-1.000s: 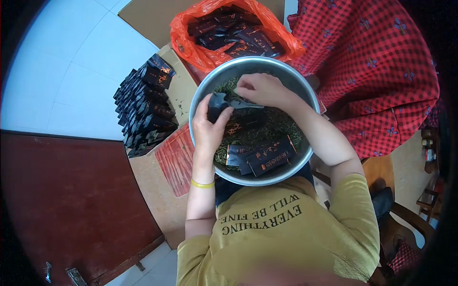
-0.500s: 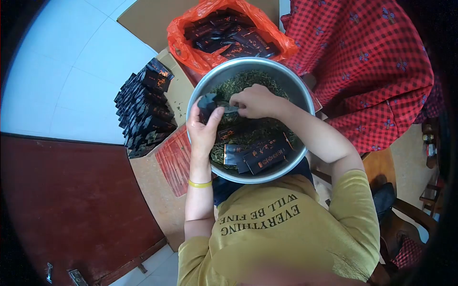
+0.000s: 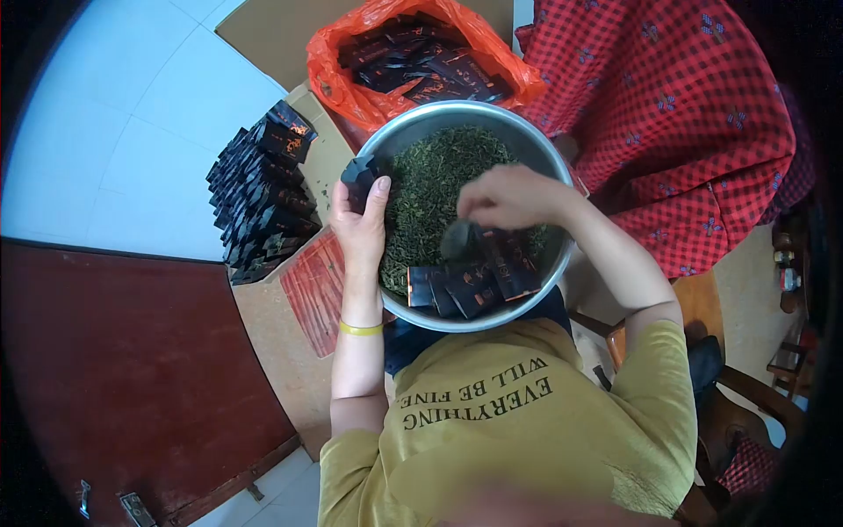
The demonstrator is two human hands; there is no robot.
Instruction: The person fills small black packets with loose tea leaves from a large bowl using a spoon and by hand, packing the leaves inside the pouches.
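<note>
My left hand is closed around a small dark packet, upright at the basin's left rim. My right hand is inside the metal basin, low over the dried green leaves, and blurred by motion. From its fingers a rounded greyish scoop points down at the leaves; its handle is hidden. Several black packets with orange print lie on the leaves at the basin's near side, just below my right hand.
An orange plastic bag full of black packets stands behind the basin. Stacked dark packets lie to the left beside a red slatted board. Red checked cloth hangs at the right, above a wooden chair.
My right hand has drawn back from the packet, moving right and down with the scoop. My left hand has shifted slightly left with the packet. Another packet now shows on the basin pile.
</note>
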